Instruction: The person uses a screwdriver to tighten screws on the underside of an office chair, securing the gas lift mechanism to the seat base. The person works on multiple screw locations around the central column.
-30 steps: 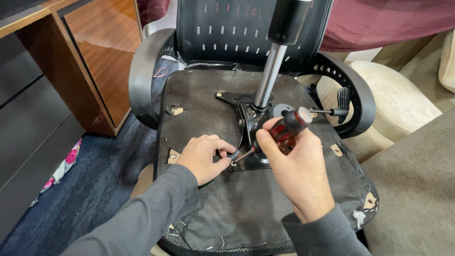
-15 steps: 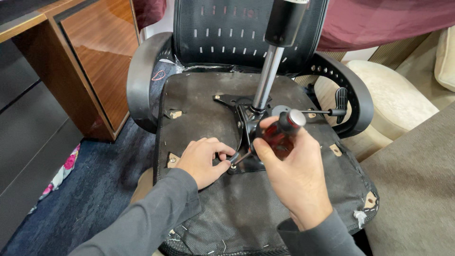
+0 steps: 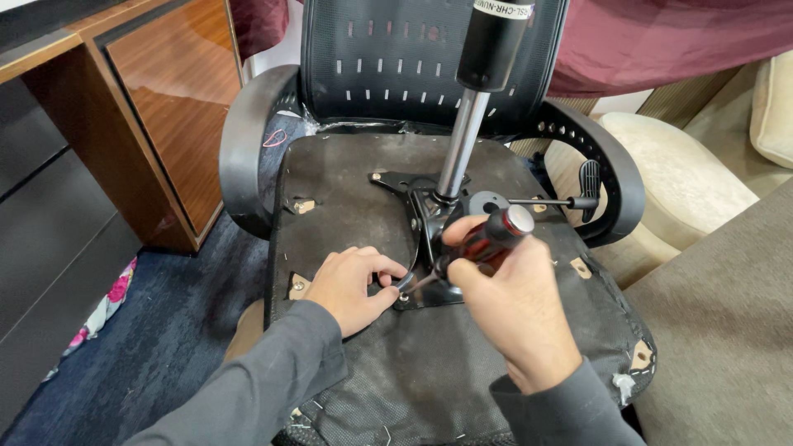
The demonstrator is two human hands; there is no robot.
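upturned office chair seat (image 3: 372, 372) fills the floor space. right hand (image 3: 516, 310) closed round a hard red-handled screwdriver (image 3: 483, 239), best gripped at its handle; left hand (image 3: 355, 285) curled, steadying the stiff metal bracket (image 3: 425, 289).

This looks like a furnished room in a home or small office. A polished wooden desk (image 3: 165, 107) stands at the left on dark blue carpet (image 3: 165, 330), cream upholstered seats (image 3: 686, 182) sit at the right, and maroon curtains (image 3: 661, 41) hang behind an overturned black office chair (image 3: 347, 190).
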